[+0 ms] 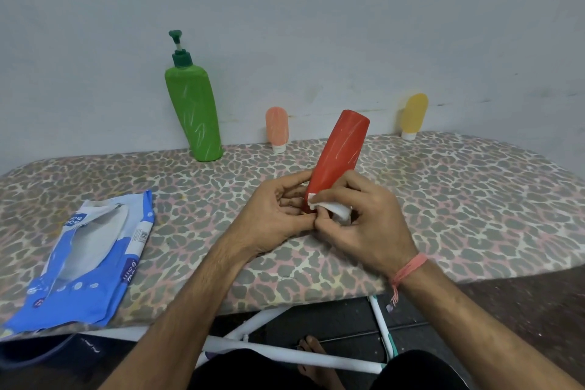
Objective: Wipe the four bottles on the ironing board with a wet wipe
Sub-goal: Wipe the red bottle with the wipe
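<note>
The red bottle [340,157] is lifted off the ironing board [459,199] near its middle, tilted with its top toward one o'clock. The left hand [278,212] holds its lower end, fingers curled round the base. The right hand [361,218] pinches a folded wet wipe [332,207] between thumb and fingertips and presses it on the bottle's lower side.

What could go wrong, as I judge it: the grip sits low on a tall bottle, and a wet surface is slippery, so a firm upward stroke could twist the bottle out of the left fingers and drop it onto the board, or toward the near edge at six o'clock and the floor beyond. The wipe is bunched small; it may leave the upper part untouched unless it is spread or the bottle is turned.

Outward from there, the peach bottle [277,128] stands at eleven o'clock and the green pump bottle [194,111] at ten, leaning against the wall [316,9]; the yellow bottle [414,115] stands at one o'clock. All three sit on the far edge, well apart from the hands, so a long sweep could topple the light small ones. The wipes packet [91,260] lies open at eight o'clock, overhanging the near edge; an elbow could knock it off. Open cloth lies to the right, at three o'clock, for setting the bottle down.
</note>
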